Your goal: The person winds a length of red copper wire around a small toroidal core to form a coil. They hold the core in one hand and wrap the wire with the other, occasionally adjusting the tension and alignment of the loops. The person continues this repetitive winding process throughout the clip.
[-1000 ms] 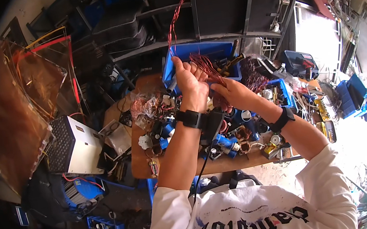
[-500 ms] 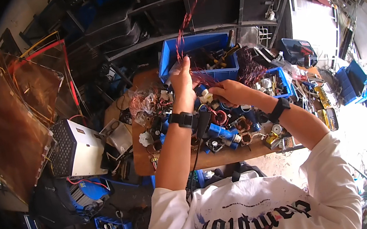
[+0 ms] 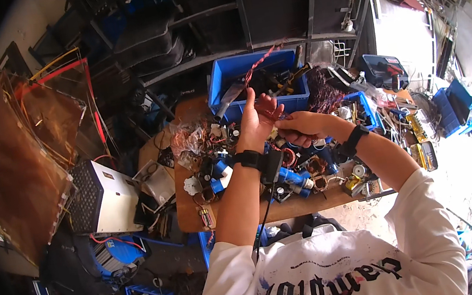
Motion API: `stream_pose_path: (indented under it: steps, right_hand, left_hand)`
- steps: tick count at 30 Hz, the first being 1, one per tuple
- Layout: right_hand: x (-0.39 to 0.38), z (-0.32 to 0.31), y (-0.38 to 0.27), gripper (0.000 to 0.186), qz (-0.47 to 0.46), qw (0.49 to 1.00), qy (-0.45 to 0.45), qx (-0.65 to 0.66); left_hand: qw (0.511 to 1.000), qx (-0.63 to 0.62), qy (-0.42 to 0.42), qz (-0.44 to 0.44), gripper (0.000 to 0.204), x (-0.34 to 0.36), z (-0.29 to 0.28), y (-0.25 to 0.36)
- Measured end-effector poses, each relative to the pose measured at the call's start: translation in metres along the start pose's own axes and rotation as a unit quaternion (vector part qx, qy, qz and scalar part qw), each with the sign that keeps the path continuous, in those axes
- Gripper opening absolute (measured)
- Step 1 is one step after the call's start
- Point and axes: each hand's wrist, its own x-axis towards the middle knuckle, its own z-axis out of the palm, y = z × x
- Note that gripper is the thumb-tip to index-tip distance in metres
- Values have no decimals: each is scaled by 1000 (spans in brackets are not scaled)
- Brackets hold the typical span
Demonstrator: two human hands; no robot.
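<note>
Both forearms [image 3: 242, 202] angle inward, left hand [image 3: 254, 125] curled around red wires [image 3: 254, 69], right hand [image 3: 309, 126] palm-down, its grip unclear.

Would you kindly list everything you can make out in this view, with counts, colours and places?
wooden table: one, brown, centre
large bin: one, blue, back of table
red wire bundle: one, red, in left hand
wire heap: one, dark red, right of large bin
clear plastic: count unclear, transparent, table's left
cylindrical parts: several, blue, table's front
small tray: one, blue, table's right
box: one, white and dark, left of table
rack: one, black, behind table
shirt: one, white, lower edge
wristbands: two, black, one per wrist
hands: two, bare, left at red wire bundle, right hand beside it
</note>
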Motion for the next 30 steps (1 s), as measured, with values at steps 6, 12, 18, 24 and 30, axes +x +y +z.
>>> stream_pose_path:
  steps: [6, 12, 18, 24, 30]
  right_hand:
    - [4, 13, 2, 45, -28, 993, 46, -106]
    - [1, 33, 0, 46, -89, 968, 156, -175]
    - [4, 24, -2, 45, -72, 981, 118, -137]
    - [7, -3, -16, 38, -38, 985, -11, -166]
    - [1, 6, -13, 34, -70, 971, 92, -208]
  left_hand:
    - [988, -23, 141, 53, 52, 9, 0, -7]
    - [985, 3, 155, 77, 53, 3, 8, 0]
    - [990, 16, 108, 92, 52, -1, 8, 1]
    - [992, 48, 88, 72, 51, -4, 14, -10]
    - [996, -21, 75, 40, 48, -3, 16, -4]
